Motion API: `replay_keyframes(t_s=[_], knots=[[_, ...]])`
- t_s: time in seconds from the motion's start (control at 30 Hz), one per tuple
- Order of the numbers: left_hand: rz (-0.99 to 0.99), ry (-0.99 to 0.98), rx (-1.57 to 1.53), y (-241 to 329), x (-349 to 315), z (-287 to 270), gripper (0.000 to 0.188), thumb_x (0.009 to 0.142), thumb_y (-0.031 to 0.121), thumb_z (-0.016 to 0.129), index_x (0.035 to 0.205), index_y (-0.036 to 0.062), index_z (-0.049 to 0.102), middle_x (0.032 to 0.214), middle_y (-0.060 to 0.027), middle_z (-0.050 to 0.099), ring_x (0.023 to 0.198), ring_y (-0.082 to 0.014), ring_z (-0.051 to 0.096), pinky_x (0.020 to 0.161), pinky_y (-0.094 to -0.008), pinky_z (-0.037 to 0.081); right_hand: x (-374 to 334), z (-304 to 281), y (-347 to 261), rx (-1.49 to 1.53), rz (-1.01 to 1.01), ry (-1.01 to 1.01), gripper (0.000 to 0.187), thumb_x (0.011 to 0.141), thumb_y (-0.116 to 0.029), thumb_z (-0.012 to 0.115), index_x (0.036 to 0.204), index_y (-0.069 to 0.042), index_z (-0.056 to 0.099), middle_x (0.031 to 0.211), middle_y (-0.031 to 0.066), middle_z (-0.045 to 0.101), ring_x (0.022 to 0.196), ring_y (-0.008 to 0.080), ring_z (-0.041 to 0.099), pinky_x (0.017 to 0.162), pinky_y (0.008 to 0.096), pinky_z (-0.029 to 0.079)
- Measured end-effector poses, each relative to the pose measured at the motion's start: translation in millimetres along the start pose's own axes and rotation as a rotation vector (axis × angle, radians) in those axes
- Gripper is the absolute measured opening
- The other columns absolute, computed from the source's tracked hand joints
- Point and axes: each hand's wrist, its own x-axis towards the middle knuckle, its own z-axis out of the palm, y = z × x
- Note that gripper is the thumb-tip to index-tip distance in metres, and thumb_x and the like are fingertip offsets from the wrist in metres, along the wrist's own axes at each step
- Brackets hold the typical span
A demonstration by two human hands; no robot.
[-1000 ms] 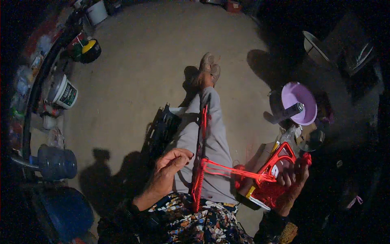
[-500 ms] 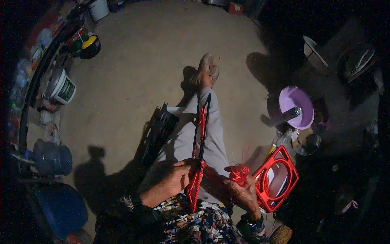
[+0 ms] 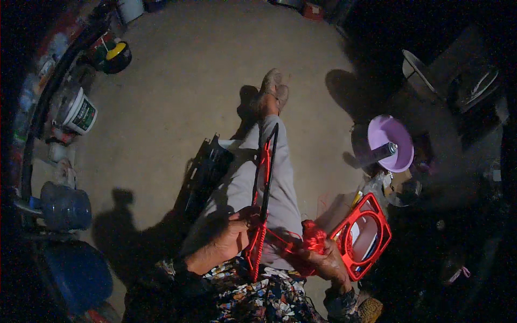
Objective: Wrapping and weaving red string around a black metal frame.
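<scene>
Over my lap stands a narrow black frame, partly wrapped in red cord along its near end. My left hand is closed on the near part of this frame, its fingertips at the wrapped edge. To the right, my right hand grips a bunched hank of red cord. A thin red strand runs from the hank to the frame. Beside my right hand is a red squarish frame with a round opening, through which pale items show.
A purple basin with a spray can stands at right. Left of my legs lies a black slatted plastic piece. Along the left side are a white bucket, a clear blue water jug and a dark blue tub.
My right hand and the cord hank have shifted slightly down, and the strand toward the frame shows more plainly. My left hand keeps its grip; the whole view has shifted a little.
</scene>
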Motion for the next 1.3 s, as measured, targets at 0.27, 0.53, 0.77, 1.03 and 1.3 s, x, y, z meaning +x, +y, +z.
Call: replay_keyframes(t_s=[0.27, 0.53, 0.77, 1.03, 1.3], knots=[[0.007, 0.048, 0.072, -5, 1, 6, 0.036, 0.084, 0.02, 0.065, 0.115, 0.002, 0.057, 0.097, -0.0104, 0.065, 0.086, -0.023, 0.063, 0.078, -0.0376, 0.051, 3, -22, 67, 0.147, -0.052, 0.191, 0.029, 0.081, 0.005, 0.064, 0.109, -0.001, 0.06, 0.1, 0.0054, 0.067, 0.087, 0.0142, 0.064, 0.078, 0.0297, 0.053], [-0.021, 0.07, 0.05, -3, 0, 12, 0.028, 0.085, 0.017, 0.064, 0.109, 0.0033, 0.061, 0.096, -0.0084, 0.067, 0.087, -0.0201, 0.064, 0.078, -0.0338, 0.052, 14, 37, -29, -0.014, -0.18, 0.08, 0.017, 0.08, -0.017, 0.075, 0.082, -0.005, 0.064, 0.07, -0.0034, 0.061, 0.06, 0.007, 0.051, 0.055, 0.0226, 0.041], [-0.071, 0.175, 0.135, -3, -5, 14, 0.022, 0.083, 0.017, 0.063, 0.101, 0.0054, 0.065, 0.087, -0.0044, 0.069, 0.074, -0.0157, 0.065, 0.069, -0.0298, 0.053, 5, 69, -56, 0.166, 0.05, -0.143, 0.015, 0.084, -0.021, 0.071, 0.077, -0.01, 0.064, 0.064, -0.0047, 0.059, 0.055, 0.0054, 0.052, 0.049, 0.0227, 0.04], [-0.106, 0.138, 0.004, -12, -4, 9, 0.022, 0.082, 0.022, 0.064, 0.098, 0.0063, 0.066, 0.087, -0.0058, 0.069, 0.074, -0.018, 0.066, 0.068, -0.0325, 0.054, 10, 64, -51, 0.416, 0.077, -0.219, 0.023, 0.086, -0.019, 0.069, 0.071, -0.011, 0.052, 0.058, -0.0023, 0.05, 0.049, 0.0095, 0.048, 0.045, 0.0245, 0.037], [-0.171, -0.151, -0.208, -13, -7, -1, 0.027, 0.088, 0.019, 0.058, 0.111, 0.0044, 0.061, 0.101, -0.0071, 0.067, 0.09, -0.0178, 0.065, 0.081, -0.0328, 0.053, -5, 63, -45, 0.469, 0.178, -0.104, 0.02, 0.085, -0.015, 0.065, 0.073, -0.012, 0.049, 0.058, -0.0007, 0.048, 0.047, 0.0107, 0.045, 0.044, 0.0251, 0.036]])
